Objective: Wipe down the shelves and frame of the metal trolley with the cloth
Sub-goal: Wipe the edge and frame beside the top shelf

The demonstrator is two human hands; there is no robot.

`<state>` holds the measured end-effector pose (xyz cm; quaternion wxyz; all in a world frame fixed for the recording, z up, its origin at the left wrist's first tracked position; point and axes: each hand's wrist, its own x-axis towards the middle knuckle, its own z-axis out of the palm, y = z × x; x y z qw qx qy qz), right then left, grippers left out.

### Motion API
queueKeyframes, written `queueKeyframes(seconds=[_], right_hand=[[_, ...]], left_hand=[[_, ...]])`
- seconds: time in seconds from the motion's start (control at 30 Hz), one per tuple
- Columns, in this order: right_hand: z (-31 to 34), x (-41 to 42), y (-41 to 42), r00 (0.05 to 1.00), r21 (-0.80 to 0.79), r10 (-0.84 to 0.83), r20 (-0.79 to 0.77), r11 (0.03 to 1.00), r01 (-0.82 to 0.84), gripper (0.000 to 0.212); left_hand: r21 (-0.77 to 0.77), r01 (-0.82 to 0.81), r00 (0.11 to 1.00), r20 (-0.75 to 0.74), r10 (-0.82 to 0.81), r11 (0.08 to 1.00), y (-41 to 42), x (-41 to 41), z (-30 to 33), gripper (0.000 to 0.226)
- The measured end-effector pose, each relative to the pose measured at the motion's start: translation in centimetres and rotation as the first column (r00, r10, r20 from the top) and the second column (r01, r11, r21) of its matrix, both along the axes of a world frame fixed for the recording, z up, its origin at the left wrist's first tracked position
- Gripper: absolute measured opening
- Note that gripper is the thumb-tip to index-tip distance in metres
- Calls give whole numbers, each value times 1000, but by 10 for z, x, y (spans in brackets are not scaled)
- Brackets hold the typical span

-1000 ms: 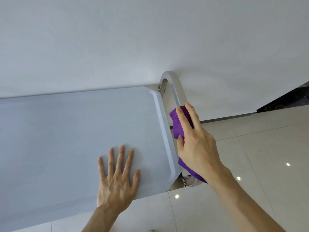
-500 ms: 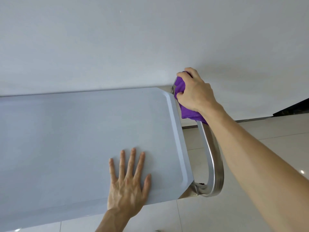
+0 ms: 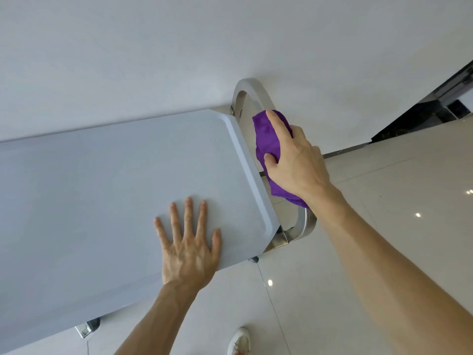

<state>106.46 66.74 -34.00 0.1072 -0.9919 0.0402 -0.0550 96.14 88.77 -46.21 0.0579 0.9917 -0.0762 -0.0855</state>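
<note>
Head view, trolley: the metal trolley [image 3: 107, 190] is standing against a white wall [image 3: 179, 47], its flat grey top shelf [image 3: 89, 175] filling the left half of the picture, a raised lip running along its right edge.
Head view, handle: a polished curved handle bar [image 3: 252, 92] is arching off the right end of the shelf, its near corner [image 3: 305, 225] showing bright below the cloth.
Head view, left hand: the left hand [image 3: 190, 248] is lying palm down on the shelf near its front right corner, all 5 fingers straight and spread, grasping nothing.
Head view, right hand: the right hand [image 3: 297, 162] is gripping the purple cloth [image 3: 268, 139] around the middle stretch of the handle bar, index finger stretched along the top of the cloth, thumb pressing into its left side.
Head view, cloth: it is sitting bunched on the bar just right of the shelf lip, 1 end trailing out under the wrist.
Head view, floor: glossy pale tiles [image 3: 384, 226] are reflecting small ceiling lights; a white shoe [image 3: 239, 342] is showing at the bottom edge.
Head view, under the shelf: a caster [image 3: 89, 326] is peeking out below the front edge; a second one [image 3: 254, 259] is showing near the right corner.
Head view, far right: a dark fixture [image 3: 435, 111] is standing at the wall's end, detail too dim to read.
</note>
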Motion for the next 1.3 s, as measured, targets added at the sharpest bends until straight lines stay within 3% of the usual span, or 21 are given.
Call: queueKeyframes(seconds=[0.37,0.57,0.87,1.03,1.3], right_hand=[[-19,-57,3,961,98,-167,221,984,149,68],[-39,-72,-1,909,173,-177,377,978,118,62],[-87,-95,-10,735,364,-190,651,928,-83,57],[-125,-101,-11,554,402,-226,801,889,-220,57],[-197,-112,-15,470,532,-326,820,736,-419,55]], left_hand=[[12,38,998,43,-38,999,-4,-2,3,72],[-9,206,964,175,-201,979,-1,-7,1,71],[117,410,847,319,-425,905,1,-14,-20,88],[217,428,781,400,-479,878,-2,-16,-27,86],[376,372,597,604,-528,849,-2,-18,-34,88]])
